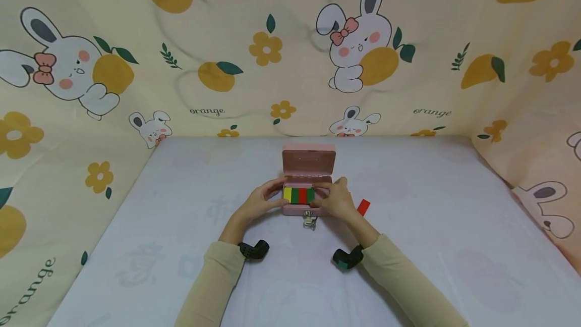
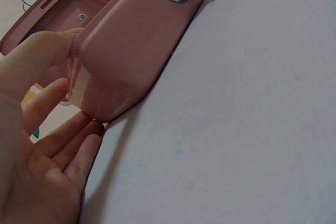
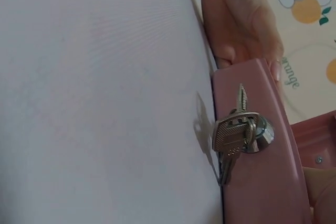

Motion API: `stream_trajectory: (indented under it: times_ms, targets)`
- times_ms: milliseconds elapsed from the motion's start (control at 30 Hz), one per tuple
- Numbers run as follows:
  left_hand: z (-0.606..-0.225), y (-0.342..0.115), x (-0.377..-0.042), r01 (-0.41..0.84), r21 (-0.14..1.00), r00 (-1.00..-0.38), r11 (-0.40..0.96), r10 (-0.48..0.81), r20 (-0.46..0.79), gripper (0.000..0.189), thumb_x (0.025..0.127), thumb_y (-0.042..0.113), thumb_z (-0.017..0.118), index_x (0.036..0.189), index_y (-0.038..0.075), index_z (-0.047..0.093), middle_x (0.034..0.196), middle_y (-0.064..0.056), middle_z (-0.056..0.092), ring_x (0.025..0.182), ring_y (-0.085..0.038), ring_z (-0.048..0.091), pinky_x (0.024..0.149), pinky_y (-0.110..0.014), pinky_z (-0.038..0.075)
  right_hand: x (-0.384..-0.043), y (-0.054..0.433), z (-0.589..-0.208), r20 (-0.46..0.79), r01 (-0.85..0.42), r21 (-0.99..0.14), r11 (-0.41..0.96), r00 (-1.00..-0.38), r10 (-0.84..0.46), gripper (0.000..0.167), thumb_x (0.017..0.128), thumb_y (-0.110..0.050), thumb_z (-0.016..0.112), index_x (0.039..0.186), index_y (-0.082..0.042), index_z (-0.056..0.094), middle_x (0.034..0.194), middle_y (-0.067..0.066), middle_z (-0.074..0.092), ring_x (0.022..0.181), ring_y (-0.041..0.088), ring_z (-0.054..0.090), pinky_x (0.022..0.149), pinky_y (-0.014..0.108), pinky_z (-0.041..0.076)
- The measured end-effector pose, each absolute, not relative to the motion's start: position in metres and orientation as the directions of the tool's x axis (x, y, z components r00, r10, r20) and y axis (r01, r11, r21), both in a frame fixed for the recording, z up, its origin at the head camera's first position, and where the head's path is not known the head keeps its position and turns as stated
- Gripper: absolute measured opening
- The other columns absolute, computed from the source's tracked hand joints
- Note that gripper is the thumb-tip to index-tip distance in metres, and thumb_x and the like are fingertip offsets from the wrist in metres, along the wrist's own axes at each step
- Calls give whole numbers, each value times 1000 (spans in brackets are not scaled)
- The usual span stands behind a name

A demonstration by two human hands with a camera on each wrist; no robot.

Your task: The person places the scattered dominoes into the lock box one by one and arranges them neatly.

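My left hand [image 1: 257, 202] grips the pink box [image 1: 308, 162]; my right hand [image 1: 338, 200], hold unclear, seems to settle the blocks [image 1: 298, 196]; the red piece [image 1: 363, 207] at right probably comes next.

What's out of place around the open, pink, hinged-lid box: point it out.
A red rectangular block lies stray and slanted on the white-covered table, right of the pink box, whereas a neat row of yellow, green and red blocks sits inside. Nothing appears spilled or damaged.
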State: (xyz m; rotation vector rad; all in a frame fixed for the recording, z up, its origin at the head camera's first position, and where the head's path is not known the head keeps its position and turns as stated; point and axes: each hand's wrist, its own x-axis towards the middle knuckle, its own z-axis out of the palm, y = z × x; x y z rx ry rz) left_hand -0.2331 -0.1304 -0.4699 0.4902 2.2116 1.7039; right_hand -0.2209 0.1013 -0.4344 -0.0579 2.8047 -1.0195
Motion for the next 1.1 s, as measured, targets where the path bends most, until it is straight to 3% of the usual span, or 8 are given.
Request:
stream_trajectory:
  times_ms: [400, 1100]
  targets:
    - [-470, -131, -233, 88, 966, -897, 245, 441, -30, 65, 89, 12, 69, 147, 10, 39, 156, -12, 37, 146, -30, 34, 123, -43, 27, -217, 115, -432, -18, -71, -760, 646, -991, -130, 41, 82, -16, 75, 121, -7, 66, 89, 15, 43, 83, 22, 37, 61, 26, 29]
    - [-468, -131, -232, 78, 974, -894, 214, 448, -27, 65, 88, 10, 68, 146, 9, 39, 155, -14, 38, 146, -31, 34, 124, -43, 26, -206, 139, -432, 22, -102, -789, 606, -990, -139, 39, 82, -13, 75, 118, -1, 67, 76, 6, 50, 74, 15, 44, 58, 21, 35]
